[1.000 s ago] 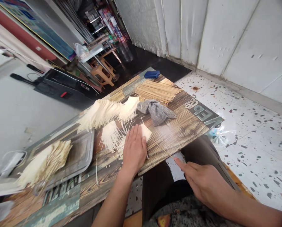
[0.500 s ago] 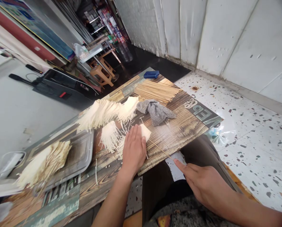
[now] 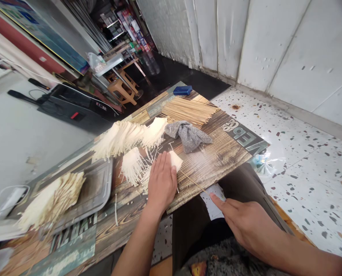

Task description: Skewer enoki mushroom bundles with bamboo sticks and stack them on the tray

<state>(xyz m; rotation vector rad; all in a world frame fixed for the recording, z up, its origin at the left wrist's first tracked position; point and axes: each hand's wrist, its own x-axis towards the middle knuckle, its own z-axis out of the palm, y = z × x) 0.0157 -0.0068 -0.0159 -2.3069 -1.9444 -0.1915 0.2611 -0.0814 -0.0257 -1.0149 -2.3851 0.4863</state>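
My left hand (image 3: 162, 180) lies flat, fingers stretched out, on a bunch of enoki mushrooms (image 3: 175, 160) on the table. In my right hand (image 3: 239, 216), by the table's front edge, is one end of a bamboo skewer (image 3: 194, 181). The skewer points at the bunch's cut end; whether its tip is inside I cannot tell. A smaller enoki clump (image 3: 132, 166) sits just left of my left hand. Behind it is a long row of enoki bunches (image 3: 119, 138). Loose strands lie around them.
A grey cloth (image 3: 189, 138) lies beyond my hands, with a pile of bamboo skewers (image 3: 189, 110) and a blue box (image 3: 182, 90) farther back. At left, skewered enoki (image 3: 54, 195) rest on a clear plastic tray (image 3: 102, 191). The wooden table (image 3: 216, 157) ends close above my lap.
The view has shifted very slightly. Both hands, the skewer and the enoki keep nearly the same places.
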